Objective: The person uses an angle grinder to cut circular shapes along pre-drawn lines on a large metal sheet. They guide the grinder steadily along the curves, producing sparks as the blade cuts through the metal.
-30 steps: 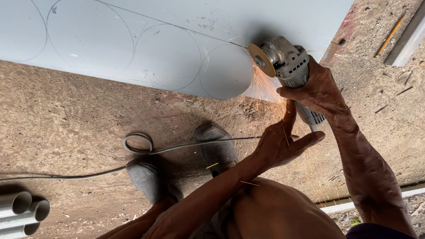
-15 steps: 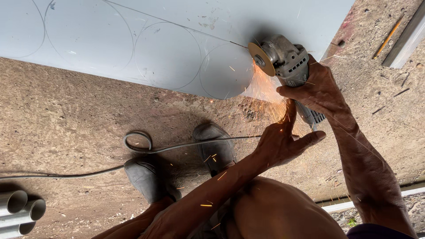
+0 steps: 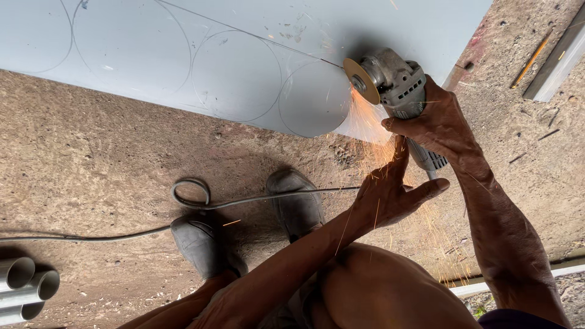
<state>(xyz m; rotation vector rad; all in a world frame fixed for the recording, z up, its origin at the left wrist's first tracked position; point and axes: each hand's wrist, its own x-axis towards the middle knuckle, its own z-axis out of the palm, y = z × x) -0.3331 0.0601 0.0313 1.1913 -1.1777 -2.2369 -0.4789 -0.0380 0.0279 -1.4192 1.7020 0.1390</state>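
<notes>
Bare knee point(image 3: 390, 292) and shoes point(image 3: 297, 204) sit in the spark path — burn risk. Cord point(image 3: 189, 195) loops underfoot. Left hand point(image 3: 390, 195) half open, thumb out, behind the angle grinder point(image 3: 396, 85); right hand point(image 3: 436, 125) grips its body, disc biting the grey sheet point(image 3: 244, 61) edge — kickback likely if it binds.

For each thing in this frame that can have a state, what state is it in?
angle grinder: running, disc on the sheet, throwing sparks
metal sheet: flat on the ground, circles scribed
power cord: slack, looped on the ground
right hand: gripping the grinder body
left hand: open, fingers spread beside the grinder handle
</notes>
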